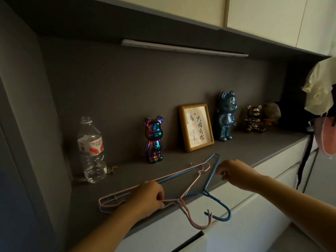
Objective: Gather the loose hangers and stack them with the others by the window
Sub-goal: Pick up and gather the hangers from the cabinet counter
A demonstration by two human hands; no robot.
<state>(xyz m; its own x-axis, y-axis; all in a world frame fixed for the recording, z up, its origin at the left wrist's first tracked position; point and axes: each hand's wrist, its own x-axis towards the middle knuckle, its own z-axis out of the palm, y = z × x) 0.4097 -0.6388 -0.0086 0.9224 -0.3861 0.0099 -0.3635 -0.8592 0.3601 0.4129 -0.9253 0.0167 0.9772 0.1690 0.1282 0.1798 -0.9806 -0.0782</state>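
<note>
A single head-worn wide-angle view looks forward and down from close in front of a dark countertop, angled so that the counter runs from lower left to upper right. The back wall and the pale upper cabinets fill the top, bowed by the lens. Both forearms enter from the bottom edge, the left hand and right hand near the counter's front edge. No second view exists to overlap with it.

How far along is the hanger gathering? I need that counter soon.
Just started. The pink hanger and blue hanger lie overlapped on the counter. The left hand pinches them; the right hand touches the far end. Carrying and stacking remain; no window stack is visible.
</note>
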